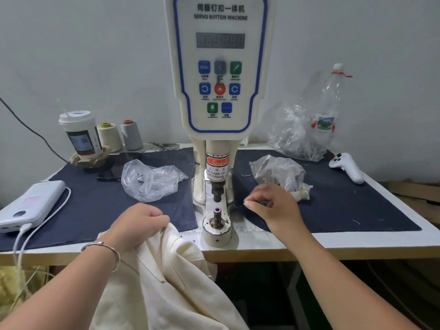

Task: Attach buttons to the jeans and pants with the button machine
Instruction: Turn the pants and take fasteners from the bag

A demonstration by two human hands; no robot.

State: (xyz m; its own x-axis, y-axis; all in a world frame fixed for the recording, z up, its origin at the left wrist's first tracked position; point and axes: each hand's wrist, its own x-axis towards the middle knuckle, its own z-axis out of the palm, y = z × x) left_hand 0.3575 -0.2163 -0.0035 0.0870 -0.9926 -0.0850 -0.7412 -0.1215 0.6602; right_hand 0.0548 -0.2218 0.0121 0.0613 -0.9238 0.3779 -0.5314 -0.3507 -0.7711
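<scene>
The white servo button machine stands at the table's middle, its lower die post bare under the upper punch. Cream pants hang over the table's front edge; my left hand grips their top edge just left of the post. To the right of the post, my right hand hovers with fingers curled, pinching small dark pieces that look like buttons; they are blurred. A plastic bag of button parts lies just behind that hand.
Dark blue cloth mats cover the table. Left: another plastic bag, a phone, a power bank with cable, a cup, two thread cones. Right: a crumpled bag, a plastic bottle, a white controller.
</scene>
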